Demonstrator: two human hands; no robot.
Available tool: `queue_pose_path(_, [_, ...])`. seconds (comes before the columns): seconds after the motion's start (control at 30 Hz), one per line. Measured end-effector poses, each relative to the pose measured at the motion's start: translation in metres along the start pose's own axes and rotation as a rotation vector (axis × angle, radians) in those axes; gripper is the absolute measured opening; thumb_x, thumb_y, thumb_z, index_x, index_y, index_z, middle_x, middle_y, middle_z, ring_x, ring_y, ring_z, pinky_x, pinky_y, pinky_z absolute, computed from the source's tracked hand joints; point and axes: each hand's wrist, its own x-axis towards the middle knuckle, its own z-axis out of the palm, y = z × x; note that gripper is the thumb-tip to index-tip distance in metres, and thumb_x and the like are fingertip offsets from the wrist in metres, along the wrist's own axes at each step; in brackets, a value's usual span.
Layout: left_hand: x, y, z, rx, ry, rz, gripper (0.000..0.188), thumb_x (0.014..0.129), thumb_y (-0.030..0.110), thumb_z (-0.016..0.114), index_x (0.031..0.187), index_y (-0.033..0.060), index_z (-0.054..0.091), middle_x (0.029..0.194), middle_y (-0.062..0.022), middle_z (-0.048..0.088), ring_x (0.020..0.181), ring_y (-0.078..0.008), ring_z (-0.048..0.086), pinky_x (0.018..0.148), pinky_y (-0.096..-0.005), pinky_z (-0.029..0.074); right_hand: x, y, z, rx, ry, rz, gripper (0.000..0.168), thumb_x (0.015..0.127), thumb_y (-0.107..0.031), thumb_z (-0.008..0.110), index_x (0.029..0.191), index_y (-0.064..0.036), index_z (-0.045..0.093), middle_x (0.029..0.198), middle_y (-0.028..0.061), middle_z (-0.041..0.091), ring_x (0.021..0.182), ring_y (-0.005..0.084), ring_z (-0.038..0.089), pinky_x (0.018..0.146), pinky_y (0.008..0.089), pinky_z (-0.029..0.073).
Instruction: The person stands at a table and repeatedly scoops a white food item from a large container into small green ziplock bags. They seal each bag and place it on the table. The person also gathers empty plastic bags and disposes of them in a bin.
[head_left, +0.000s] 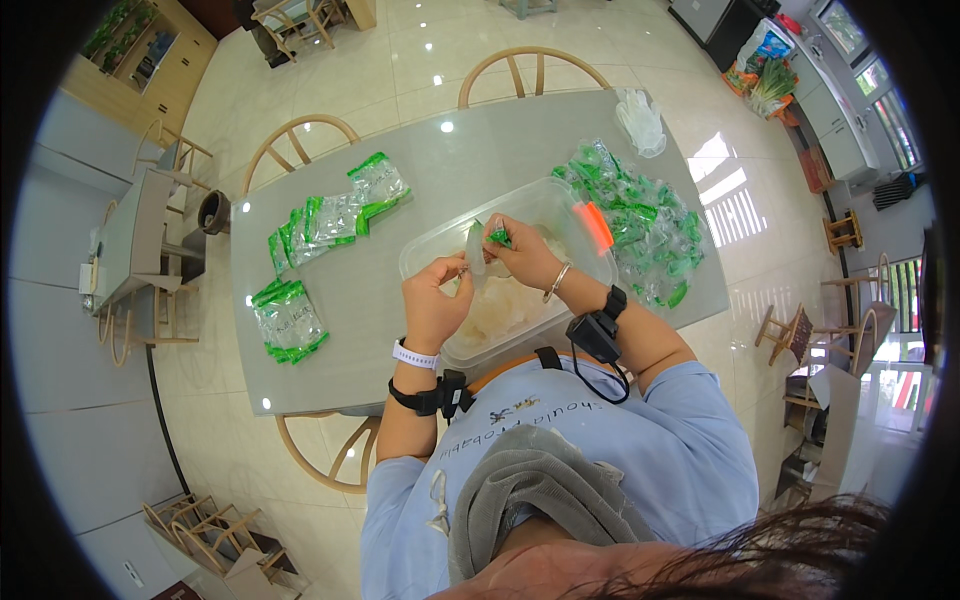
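Observation:
My left hand (439, 304) and my right hand (527, 255) meet above a clear plastic tub (424, 238). Between them is a small clear-and-green plastic packet (475, 247). The left thumb and fingers pinch its near end, while the right fingers grip a green part of it. Whether the packet is torn cannot be made out. Pale, translucent, jelly-like clumps (495, 309) lie in the tub below. An orange latch (594, 226) sits on the tub's right end.
Several filled clear-and-green packets (330, 220) lie on the left of the grey table (315, 375), with more packets (289, 322) nearer me. Crumpled wrappers (645, 221) are heaped right of the tub. White gloves (640, 124) lie at the far right corner. Wooden chairs (536, 71) surround the table.

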Motion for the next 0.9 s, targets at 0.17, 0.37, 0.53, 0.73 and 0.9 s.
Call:
queue_pose_path(0.17, [0.0, -0.027, -0.002, -0.29, 0.086, -0.259, 0.003, 0.081, 0.0, 0.061, 0.079, -0.0027, 0.062, 0.076, -0.0026, 0.065, 0.061, -0.0069, 0.059, 0.061, -0.0215, 0.049, -0.002, 0.002, -0.004, 0.019, -0.058, -0.016, 0.007, 0.089, -0.005, 0.057, 0.09, -0.002, 0.05, 0.077, 0.0053, 0.058, 0.072, 0.0121, 0.06, 0.066, 0.0283, 0.051])
queue_pose_path(0.37, [0.004, -0.039, -0.017, -0.544, 0.108, -0.471, 0.004, 0.082, 0.001, 0.058, 0.08, -0.0019, 0.058, 0.077, -0.0069, 0.064, 0.064, -0.0115, 0.062, 0.068, -0.0277, 0.056, -0.008, -0.003, -0.013, 0.186, -0.147, 0.156, 0.016, 0.086, -0.012, 0.063, 0.092, -0.005, 0.05, 0.075, 0.0014, 0.053, 0.066, 0.0099, 0.054, 0.059, 0.0247, 0.046])
queue_pose_path(0.53, [0.006, -0.027, -0.019, -1.041, 0.044, -0.514, 0.008, 0.084, 0.005, 0.055, 0.088, -0.0016, 0.056, 0.084, -0.0092, 0.064, 0.07, -0.0182, 0.063, 0.073, -0.0367, 0.056, -0.01, -0.01, -0.017, -0.078, -0.147, 0.098, 0.019, 0.08, -0.012, 0.068, 0.092, -0.005, 0.055, 0.073, -0.0003, 0.052, 0.066, 0.0075, 0.049, 0.06, 0.0247, 0.043])
queue_pose_path(0.73, [0.006, -0.032, -0.019, -1.247, -0.217, -0.54, 0.007, 0.085, 0.007, 0.057, 0.088, 0.0006, 0.056, 0.089, -0.0084, 0.063, 0.08, -0.0176, 0.063, 0.077, -0.0325, 0.052, -0.005, -0.002, -0.016, -0.088, -0.079, 0.23, 0.013, 0.078, -0.006, 0.067, 0.091, -0.004, 0.064, 0.076, 0.0013, 0.059, 0.074, 0.0081, 0.053, 0.066, 0.0244, 0.044])
queue_pose_path(0.9, [0.007, -0.028, -0.018, -0.999, -0.393, -0.436, 0.007, 0.085, 0.009, 0.06, 0.082, 0.0055, 0.055, 0.079, -0.0033, 0.061, 0.071, -0.0117, 0.057, 0.066, -0.0237, 0.046, -0.007, -0.008, -0.015, 0.146, -0.179, 0.04, 0.013, 0.08, 0.003, 0.062, 0.091, -0.002, 0.067, 0.083, 0.002, 0.065, 0.077, 0.0086, 0.057, 0.069, 0.0242, 0.048])
